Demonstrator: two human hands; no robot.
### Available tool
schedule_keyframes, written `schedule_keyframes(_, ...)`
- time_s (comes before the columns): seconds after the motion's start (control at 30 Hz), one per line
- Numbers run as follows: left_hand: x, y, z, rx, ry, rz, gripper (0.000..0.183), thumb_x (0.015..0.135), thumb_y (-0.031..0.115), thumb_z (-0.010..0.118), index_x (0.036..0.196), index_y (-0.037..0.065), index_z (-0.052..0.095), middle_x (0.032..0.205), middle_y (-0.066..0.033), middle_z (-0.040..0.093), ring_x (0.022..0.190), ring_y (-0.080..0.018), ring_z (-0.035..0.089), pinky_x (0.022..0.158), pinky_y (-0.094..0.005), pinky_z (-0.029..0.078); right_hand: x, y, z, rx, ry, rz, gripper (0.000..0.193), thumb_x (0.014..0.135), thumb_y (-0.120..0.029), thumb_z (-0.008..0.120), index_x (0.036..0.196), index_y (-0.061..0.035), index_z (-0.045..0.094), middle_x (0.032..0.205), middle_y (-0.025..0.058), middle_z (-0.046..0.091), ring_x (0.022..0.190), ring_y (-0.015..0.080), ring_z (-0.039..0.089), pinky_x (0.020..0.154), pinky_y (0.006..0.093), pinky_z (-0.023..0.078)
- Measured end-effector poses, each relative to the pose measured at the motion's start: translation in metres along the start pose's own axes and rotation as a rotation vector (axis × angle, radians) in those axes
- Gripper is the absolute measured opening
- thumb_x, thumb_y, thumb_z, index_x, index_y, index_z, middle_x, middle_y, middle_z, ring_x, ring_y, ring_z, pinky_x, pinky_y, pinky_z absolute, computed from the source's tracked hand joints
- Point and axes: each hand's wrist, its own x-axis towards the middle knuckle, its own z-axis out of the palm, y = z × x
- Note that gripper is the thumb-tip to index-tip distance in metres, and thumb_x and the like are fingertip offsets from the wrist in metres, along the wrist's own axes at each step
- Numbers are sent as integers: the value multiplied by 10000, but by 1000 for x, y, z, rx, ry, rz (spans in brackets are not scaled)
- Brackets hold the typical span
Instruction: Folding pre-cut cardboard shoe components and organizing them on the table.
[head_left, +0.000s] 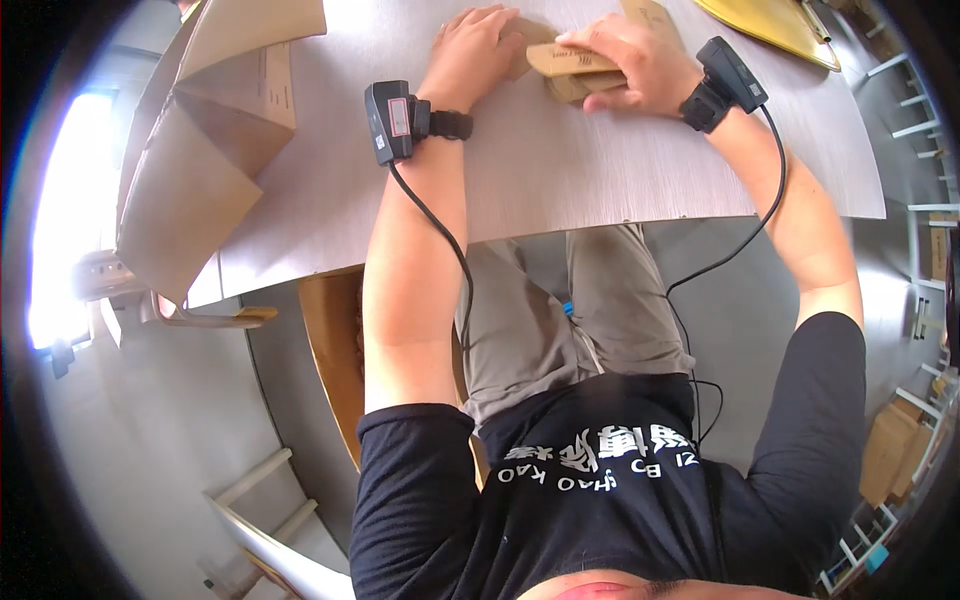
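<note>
My right hand (648, 68) grips a small, flattish piece of folded brown cardboard (565, 62) with print on it, thumb on the near side and fingers over the top. Just left of it, my left hand (474, 52) lies low over the table, its fingers stretched out. Beside its thumb, a brown cardboard flap (532, 42) shows; whether the hand touches it, I cannot tell. Another cardboard piece (652, 14) lies beyond my right hand. A black device on a strap, with a cable, sits on each wrist.
An opened cardboard box (190, 190) with spread flaps stands at the table's left edge. A yellow folder-like item (775, 28) lies at the far right of the pale table (560, 180). White racks and brown cartons (890, 450) line the right side; a brown box stands below the table.
</note>
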Motion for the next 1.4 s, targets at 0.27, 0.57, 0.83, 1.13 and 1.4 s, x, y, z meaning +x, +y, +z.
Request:
schedule_keyframes(0.27, 14, 50, -37, -459, 107, -78, 470, 990, 251, 609, 1376, -12, 557, 1307, -271, 616, 1303, -416, 523, 1106, -441, 425, -1, 13, -19, 289, 151, 406, 818, 839, -629, 753, 1353, -16, 579, 1122, 159, 681, 1084, 257, 651, 918, 374, 511)
schedule_keyframes(0.57, 13, 109, -44, -176, -149, 40, 775, 855, 494, 762, 1473, 83, 537, 1433, -149, 596, 1357, -347, 514, 1172, -446, 375, -13, 24, -8, 642, 396, 570, 542, 912, -88, 730, 1406, -9, 521, 1196, 29, 618, 1100, 98, 572, 969, 266, 483)
schedule_keyframes(0.83, 23, 129, -24, -95, -44, 45, 719, 890, 435, 751, 1459, 57, 529, 1240, -170, 685, 1236, -370, 586, 1057, -458, 472, -19, 33, -10, 682, 444, 549, 571, 924, -131, 751, 1416, 15, 501, 1192, 18, 611, 1087, 97, 565, 966, 257, 476)
schedule_keyframes(1.13, 1, 86, -14, 148, 6, -92, 569, 990, 333, 638, 1458, 32, 522, 1379, -197, 602, 1269, -402, 546, 1064, -508, 457, -21, 31, -15, 516, 447, 538, 557, 916, -136, 757, 1403, -6, 520, 1147, 14, 619, 1013, 83, 577, 907, 252, 499)
schedule_keyframes(1.4, -9, 121, -16, 187, -51, 14, 539, 1013, 289, 558, 1450, -20, 499, 1513, -240, 491, 1398, -400, 439, 1172, -568, 311, -22, 31, -13, 432, 455, 550, 543, 890, -135, 762, 1372, -20, 541, 1032, 13, 630, 893, 81, 574, 802, 262, 511)
